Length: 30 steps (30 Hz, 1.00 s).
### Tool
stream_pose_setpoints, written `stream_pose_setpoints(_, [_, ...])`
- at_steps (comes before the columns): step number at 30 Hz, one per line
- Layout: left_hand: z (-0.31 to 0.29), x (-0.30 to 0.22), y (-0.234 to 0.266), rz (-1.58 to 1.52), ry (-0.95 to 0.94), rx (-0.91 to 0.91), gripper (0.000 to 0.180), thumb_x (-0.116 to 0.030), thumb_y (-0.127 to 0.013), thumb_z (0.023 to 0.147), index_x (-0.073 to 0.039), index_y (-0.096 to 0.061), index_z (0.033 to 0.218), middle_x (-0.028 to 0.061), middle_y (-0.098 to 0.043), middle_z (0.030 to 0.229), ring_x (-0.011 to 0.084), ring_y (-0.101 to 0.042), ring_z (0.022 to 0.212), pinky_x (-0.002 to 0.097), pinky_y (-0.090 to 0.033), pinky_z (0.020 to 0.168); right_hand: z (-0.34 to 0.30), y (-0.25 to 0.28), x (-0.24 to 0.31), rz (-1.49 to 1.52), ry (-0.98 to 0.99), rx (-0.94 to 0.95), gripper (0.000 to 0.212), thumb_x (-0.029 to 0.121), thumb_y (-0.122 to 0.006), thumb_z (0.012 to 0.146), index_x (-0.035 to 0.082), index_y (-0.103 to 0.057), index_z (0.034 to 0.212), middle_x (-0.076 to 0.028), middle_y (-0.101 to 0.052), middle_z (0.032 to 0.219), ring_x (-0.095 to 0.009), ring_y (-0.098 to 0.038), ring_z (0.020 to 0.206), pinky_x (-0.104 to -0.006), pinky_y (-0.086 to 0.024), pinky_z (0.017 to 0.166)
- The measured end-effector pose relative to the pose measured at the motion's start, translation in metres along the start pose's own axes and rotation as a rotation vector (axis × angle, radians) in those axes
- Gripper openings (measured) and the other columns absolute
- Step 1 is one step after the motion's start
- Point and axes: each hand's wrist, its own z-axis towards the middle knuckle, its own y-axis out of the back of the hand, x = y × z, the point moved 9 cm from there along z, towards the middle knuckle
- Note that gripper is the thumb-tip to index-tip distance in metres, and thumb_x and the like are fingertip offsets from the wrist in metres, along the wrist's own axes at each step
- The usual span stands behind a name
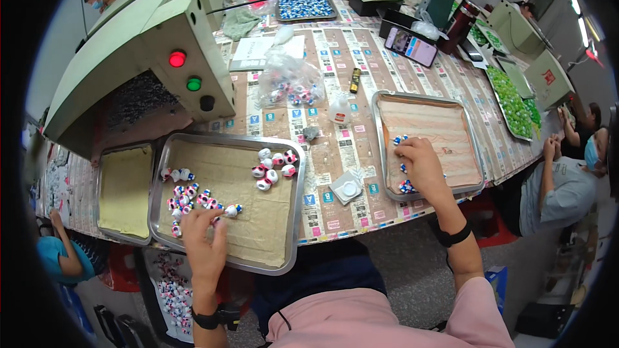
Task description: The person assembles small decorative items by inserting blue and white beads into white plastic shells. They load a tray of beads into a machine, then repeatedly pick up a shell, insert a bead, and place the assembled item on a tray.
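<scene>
My left hand (204, 238) is over the near left part of a metal tray (264, 254) lined with beige cloth. Its fingers are pinched beside a cluster of small white, pink and black figurines (182, 196); what they hold is hidden. A figurine with a blue and yellow part (232, 210) lies just past the fingertips. More rounded white and pink pieces (264, 184) are grouped at that tray's far right corner. My right hand (422, 166) reaches into a second cloth-lined tray (474, 148), fingertips closed on a small blue-and-white piece (401, 139). Similar small pieces (406, 186) lie under the hand.
A machine with red and green lights (187, 64) stands at the left. Beyond the trays are a plastic bag of pieces (293, 84), a small white bottle (339, 109) and a propped phone (411, 46). A white square object (347, 187) lies between the trays. People sit at both sides.
</scene>
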Motion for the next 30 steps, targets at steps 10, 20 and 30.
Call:
stream_pose_setpoints(10, [0.053,-0.040,-0.045,-0.133,-0.171,0.088,0.033,-0.003,-0.064,0.083,-0.005,-0.063,0.116,0.0148,-0.063,0.105,0.0353,-0.057,0.100,0.0419,-0.044,0.091,0.000,0.020,-0.008,0.300,-0.142,-0.039,0.016,0.001,-0.063,0.086,0.000,-0.069,0.101,-0.009,-0.065,0.093,-0.021,-0.064,0.085,-0.0327,-0.051,0.075])
stream_pose_setpoints(20, [0.072,-0.028,-0.091,-0.192,-0.118,0.298,0.028,0.001,-0.064,0.085,-0.003,-0.061,0.112,0.0150,-0.064,0.101,0.0311,-0.061,0.093,0.0380,-0.050,0.084,-0.058,-0.010,0.062,1.253,-0.422,0.209,0.019,-0.002,-0.068,0.088,-0.001,-0.068,0.107,-0.004,-0.068,0.102,-0.008,-0.063,0.091,-0.0214,-0.050,0.078])
stream_pose_setpoints(30, [0.015,-0.033,-0.065,-0.819,0.155,0.326,0.021,0.002,-0.063,0.091,-0.001,-0.065,0.112,0.0065,-0.059,0.110,0.0133,-0.062,0.099,0.0287,-0.052,0.087,-0.054,-0.022,0.071,1.085,-0.349,0.134,0.018,-0.001,-0.068,0.088,-0.002,-0.071,0.107,-0.004,-0.067,0.101,-0.009,-0.064,0.088,-0.0216,-0.051,0.075])
